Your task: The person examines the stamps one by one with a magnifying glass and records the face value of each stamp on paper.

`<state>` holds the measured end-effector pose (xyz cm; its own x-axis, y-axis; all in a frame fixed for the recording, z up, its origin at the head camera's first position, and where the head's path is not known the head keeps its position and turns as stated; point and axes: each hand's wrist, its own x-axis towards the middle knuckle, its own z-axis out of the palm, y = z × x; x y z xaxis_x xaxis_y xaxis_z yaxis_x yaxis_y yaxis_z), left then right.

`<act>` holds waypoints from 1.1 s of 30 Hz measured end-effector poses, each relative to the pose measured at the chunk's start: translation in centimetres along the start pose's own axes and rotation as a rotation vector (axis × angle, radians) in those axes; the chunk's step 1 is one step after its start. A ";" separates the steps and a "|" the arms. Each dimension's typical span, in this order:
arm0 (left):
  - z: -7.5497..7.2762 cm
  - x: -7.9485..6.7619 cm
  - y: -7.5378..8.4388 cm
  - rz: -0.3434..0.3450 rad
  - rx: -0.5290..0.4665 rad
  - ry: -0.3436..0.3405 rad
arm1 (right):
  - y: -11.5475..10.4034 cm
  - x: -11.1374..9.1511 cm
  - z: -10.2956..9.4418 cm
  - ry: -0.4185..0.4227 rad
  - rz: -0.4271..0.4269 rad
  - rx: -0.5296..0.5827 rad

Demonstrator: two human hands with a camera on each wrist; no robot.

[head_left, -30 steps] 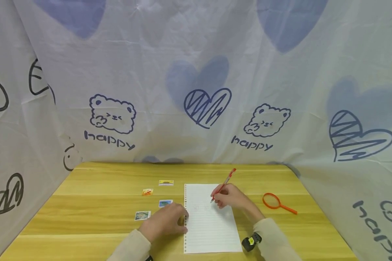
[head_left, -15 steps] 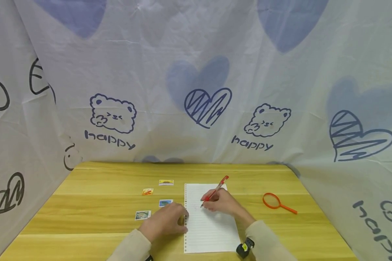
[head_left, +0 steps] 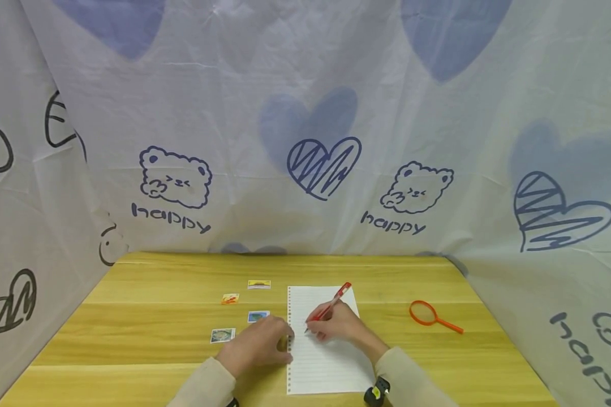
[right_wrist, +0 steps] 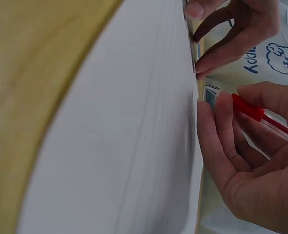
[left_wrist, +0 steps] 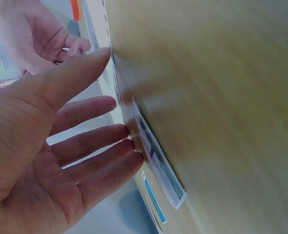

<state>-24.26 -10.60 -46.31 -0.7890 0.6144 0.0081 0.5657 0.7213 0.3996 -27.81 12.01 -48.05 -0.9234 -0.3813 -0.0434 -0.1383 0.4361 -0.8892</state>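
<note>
A lined sheet of loose-leaf paper [head_left: 326, 367] lies on the table with punched holes along its left edge. My right hand [head_left: 336, 322] pinches a red pen [head_left: 342, 291] over the paper's upper left part, tip down at the lines. In the right wrist view the pen's red grip [right_wrist: 247, 107] sits between thumb and fingers. My left hand [head_left: 259, 345] rests at the paper's left edge, its fingers extended and spread in the left wrist view. Beside it lie a green-toned stamp [head_left: 223, 336] and a blue stamp [head_left: 258, 316], the latter partly behind the hand.
Farther back on the wooden table [head_left: 132, 316] lie an orange stamp [head_left: 230, 299] and a yellow stamp [head_left: 259, 285]. A magnifying glass [head_left: 449, 326] with an orange-red frame lies right of the paper. A printed white cloth [head_left: 244, 215] hangs around the table's back and sides.
My right hand has moved left and toward me across the paper with the pen, from the upper right part to near the left edge. The left hand has stayed in place.
</note>
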 end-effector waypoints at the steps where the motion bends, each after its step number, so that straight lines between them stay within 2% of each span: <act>1: 0.0 0.0 0.0 0.000 -0.001 0.000 | 0.0 0.0 0.1 0.004 0.004 -0.003; 6: 0.1 0.1 0.0 0.000 0.010 0.001 | 0.0 -0.2 0.4 0.018 0.028 -0.035; 19: 0.0 0.0 0.1 -0.003 -0.001 0.005 | -0.1 0.0 0.8 0.025 0.024 -0.101; 27: -0.1 0.0 0.1 0.007 0.006 0.016 | -0.1 -0.1 0.4 -0.050 -0.004 -0.124; 33: -0.1 0.0 0.1 0.010 0.010 0.017 | 0.0 -0.1 0.3 -0.040 -0.018 -0.144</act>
<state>-24.22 -10.56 -46.18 -0.7873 0.6160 0.0280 0.5759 0.7184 0.3901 -27.59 11.78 -48.15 -0.9059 -0.4208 -0.0490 -0.2070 0.5407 -0.8154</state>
